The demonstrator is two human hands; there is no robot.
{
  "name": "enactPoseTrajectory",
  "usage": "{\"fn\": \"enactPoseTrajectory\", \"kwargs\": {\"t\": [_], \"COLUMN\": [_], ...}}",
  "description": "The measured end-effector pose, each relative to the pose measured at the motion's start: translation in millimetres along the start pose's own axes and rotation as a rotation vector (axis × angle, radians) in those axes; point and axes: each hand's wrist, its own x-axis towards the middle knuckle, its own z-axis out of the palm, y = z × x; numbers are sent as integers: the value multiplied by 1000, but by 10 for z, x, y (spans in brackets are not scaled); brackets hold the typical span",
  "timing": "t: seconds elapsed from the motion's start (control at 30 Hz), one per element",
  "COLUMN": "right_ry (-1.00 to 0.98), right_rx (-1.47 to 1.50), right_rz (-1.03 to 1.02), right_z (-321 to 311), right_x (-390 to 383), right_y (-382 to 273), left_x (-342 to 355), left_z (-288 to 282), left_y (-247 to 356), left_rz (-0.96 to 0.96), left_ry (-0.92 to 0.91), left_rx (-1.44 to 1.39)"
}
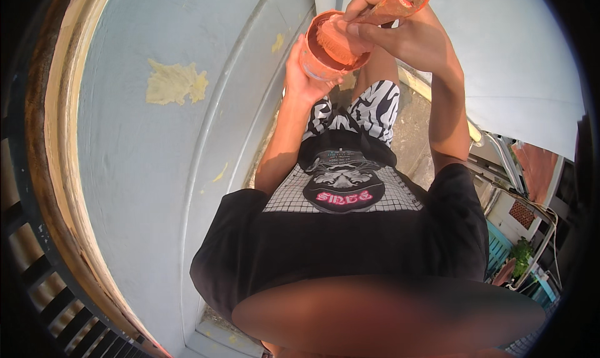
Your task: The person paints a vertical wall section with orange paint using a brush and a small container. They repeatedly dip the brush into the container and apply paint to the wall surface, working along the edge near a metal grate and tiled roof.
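Observation:
My left hand (302,82) is wrapped around the side and underside of a small round paint tub (317,69), its wall smeared with orange-red paint. The tub is tilted so that its open top shows. A wide paintbrush (400,3) is pinched in my right hand (409,42), between thumb and fingers close to its head. Its orange handle points up to the right. The bristles, coated in orange-red paint, lie over the tub's opening and partly inside it. How much paint is in the tub I cannot tell.
To the left runs a grey-blue panelled wall (144,139) with a yellowish patch (177,83), edged by a wooden frame (62,139) and dark bars (56,302). A pale sheet-like surface (519,52) is at the upper right. Pipes, a green plant (520,253) and a turquoise slatted object (498,245) sit lower right.

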Motion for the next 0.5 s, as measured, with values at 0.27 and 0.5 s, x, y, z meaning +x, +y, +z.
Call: {"fn": "enactPoseTrajectory", "kwargs": {"t": [0.27,0.5], "right_ry": [91,68], "right_rx": [-307,-176], "right_rz": [-336,-323], "right_z": [147,19], "right_x": [117,36], "right_y": [-203,-72], "left_x": [14,52], "left_z": [-68,-53], "left_y": [8,-50], "left_rz": [1,-50], "left_ry": [-24,20], "left_rx": [16,-30]}}
